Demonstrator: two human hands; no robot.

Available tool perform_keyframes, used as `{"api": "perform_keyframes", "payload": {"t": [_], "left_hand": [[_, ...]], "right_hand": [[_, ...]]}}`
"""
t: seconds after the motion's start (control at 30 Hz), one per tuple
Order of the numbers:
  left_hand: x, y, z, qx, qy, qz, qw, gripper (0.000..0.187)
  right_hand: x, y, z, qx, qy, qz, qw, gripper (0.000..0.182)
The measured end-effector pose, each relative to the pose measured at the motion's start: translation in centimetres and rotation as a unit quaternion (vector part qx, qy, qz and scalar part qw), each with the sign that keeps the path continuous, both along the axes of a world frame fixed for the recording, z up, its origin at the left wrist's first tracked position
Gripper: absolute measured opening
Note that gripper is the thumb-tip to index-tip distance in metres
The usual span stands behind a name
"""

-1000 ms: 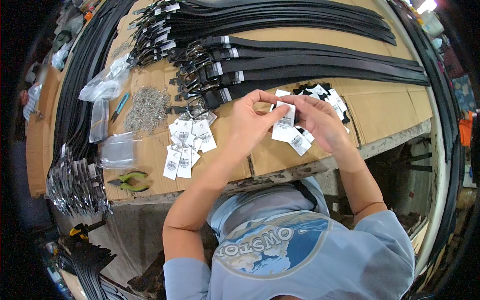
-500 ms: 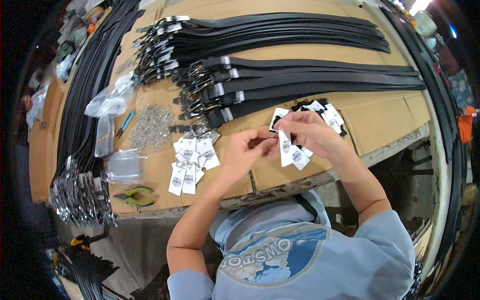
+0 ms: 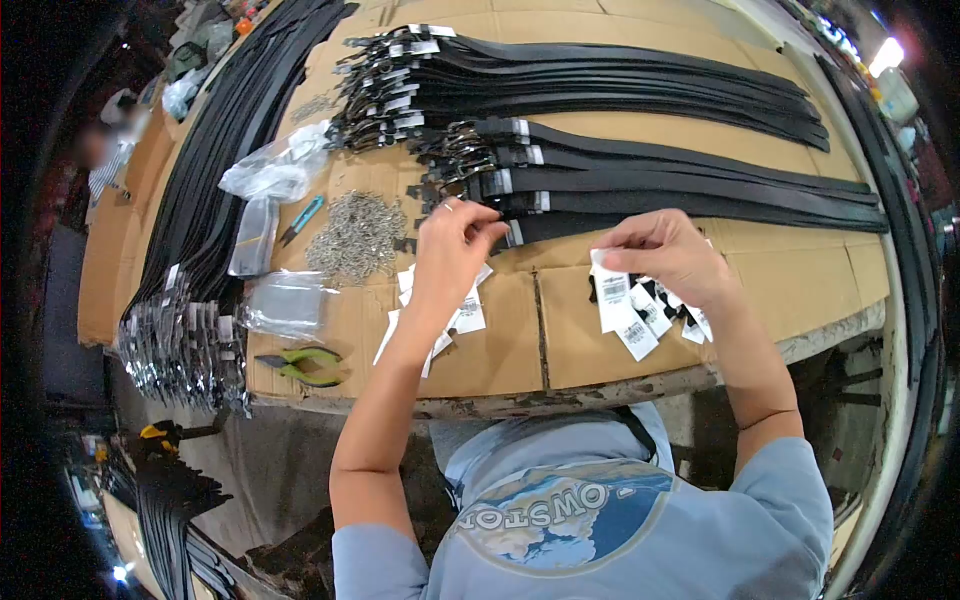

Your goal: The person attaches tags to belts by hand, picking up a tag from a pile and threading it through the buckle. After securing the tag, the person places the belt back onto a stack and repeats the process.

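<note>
My right hand [image 3: 668,255] pinches a white barcode tag [image 3: 612,290] between thumb and fingers, above a small pile of similar tags with black pieces [image 3: 650,308] on the cardboard. Over on the left, my left hand [image 3: 452,248] hovers at the buckle end of the nearer row of black belts [image 3: 690,185]. Its fingers are curled together, and whatever is between them cannot be made out. Under that wrist lies another group of white tags [image 3: 468,313], partly covered by the forearm.
A second bundle of belts [image 3: 620,85] lies farther back. Left of my hand are a heap of small metal pieces [image 3: 357,235], a blue cutter [image 3: 303,220], clear plastic bags [image 3: 285,305] and green-handled pliers [image 3: 303,366]. More black belts [image 3: 225,130] hang over the left edge.
My hands, together at one tag before, are now apart. The left has moved left and away toward the buckles; the right has shifted right with the tag. The view has turned slightly.
</note>
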State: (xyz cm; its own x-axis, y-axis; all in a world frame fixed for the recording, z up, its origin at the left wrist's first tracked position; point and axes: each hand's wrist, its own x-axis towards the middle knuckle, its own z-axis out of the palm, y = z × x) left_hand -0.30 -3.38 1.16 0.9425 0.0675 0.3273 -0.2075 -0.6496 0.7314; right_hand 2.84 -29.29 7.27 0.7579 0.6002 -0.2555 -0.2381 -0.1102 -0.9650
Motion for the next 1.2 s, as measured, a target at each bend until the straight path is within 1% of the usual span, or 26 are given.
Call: {"api": "perform_keyframes", "payload": {"t": [0.03,0.07,0.13,0.17,0.23,0.27,0.3,0.37,0.4,0.47,0.57,0.6,0.67,0.7,0.77,0.8,0.87,0.9,0.93,0.97,1.0,1.07,1.1,1.2], "left_hand": [[0.7,0.8,-0.3,0.034,0.009,0.036,0.999,0.017],[1.4,1.5,-1.0,0.037,0.007,0.041,0.998,0.017],[2.4,2.5,-2.2,0.158,-0.046,0.075,0.983,0.025],[2.8,2.9,-2.5,0.161,-0.047,0.078,0.983,0.025],[3.2,3.0,-1.9,0.173,-0.049,0.024,0.983,0.035],[3.3,3.0,-1.6,0.142,0.007,0.02,0.99,0.036],[3.4,3.0,-1.5,0.144,0.006,0.021,0.989,0.036],[3.9,3.3,-1.2,0.093,0.067,0.004,0.993,0.037],[4.2,3.6,-1.3,0.094,0.067,0.006,0.993,0.037],[4.6,4.2,-1.7,0.019,0.043,-0.032,0.998,0.037],[4.7,4.3,-1.5,0.026,0.035,-0.033,0.999,0.038],[4.7,4.2,-1.6,0.027,0.034,-0.032,0.999,0.038],[4.6,3.7,-1.8,0.077,0.023,-0.005,0.997,0.04],[4.6,3.5,-1.7,0.077,0.022,-0.005,0.997,0.04],[4.5,3.3,-1.5,0.105,0.023,0.009,0.994,0.046],[4.5,3.2,-1.4,0.105,0.022,0.01,0.994,0.046],[4.3,2.9,-1.2,0.132,-0.048,0.027,0.99,0.045],[4.3,3.0,-1.0,0.133,-0.048,0.027,0.99,0.045],[4.3,3.0,-0.8,0.164,-0.047,0.025,0.985,0.044],[4.3,3.0,-0.7,0.194,-0.045,0.023,0.98,0.042],[4.2,2.8,-0.4,0.194,-0.045,0.023,0.98,0.042],[3.8,2.4,0.2,0.242,-0.079,0.05,0.966,0.042],[3.6,2.2,0.3,0.242,-0.079,0.049,0.966,0.042],[3.2,1.8,0.5,0.242,-0.109,0.067,0.962,0.044]], "right_hand": [[0.5,-0.1,0.4,0.009,-0.016,0.0,1.0,0.024],[1.0,-0.2,1.0,-0.006,-0.043,0.006,0.999,0.024],[1.7,-0.1,2.6,-0.037,-0.093,0.014,0.995,0.024],[2.0,0.1,3.2,-0.044,-0.099,0.018,0.994,0.024],[2.9,0.3,4.1,-0.052,-0.135,0.033,0.989,0.024],[3.3,0.5,4.5,-0.049,-0.136,0.034,0.989,0.024],[3.7,0.8,4.8,-0.045,-0.156,0.044,0.986,0.023],[4.3,1.5,5.3,-0.039,-0.177,0.055,0.982,0.021],[4.6,1.9,5.6,-0.044,-0.191,0.052,0.979,0.022],[5.5,2.5,5.8,-0.048,-0.214,0.066,0.973,0.024],[6.3,3.5,5.9,-0.028,-0.236,0.062,0.969,0.026],[6.4,3.7,5.9,-0.013,-0.221,0.065,0.973,0.027],[6.6,4.2,5.8,-0.005,-0.224,0.066,0.972,0.027],[6.6,4.4,5.7,0.002,-0.226,0.068,0.972,0.027],[6.4,4.9,5.7,0.002,-0.222,0.067,0.973,0.027],[6.3,5.0,5.6,0.004,-0.218,0.066,0.974,0.026],[6.5,5.3,5.5,0.012,-0.224,0.071,0.972,0.026],[6.5,5.4,5.4,0.02,-0.228,0.073,0.971,0.026],[6.5,5.5,5.6,0.02,-0.228,0.073,0.971,0.026],[6.5,5.6,5.9,0.005,-0.241,0.068,0.968,0.024],[6.4,5.7,6.1,-0.01,-0.255,0.064,0.965,0.022],[6.8,5.8,6.1,-0.014,-0.27,0.06,0.961,0.024],[6.9,5.8,6.1,-0.018,-0.286,0.056,0.957,0.026],[6.8,6.1,6.4,-0.006,-0.28,0.056,0.958,0.026]]}}
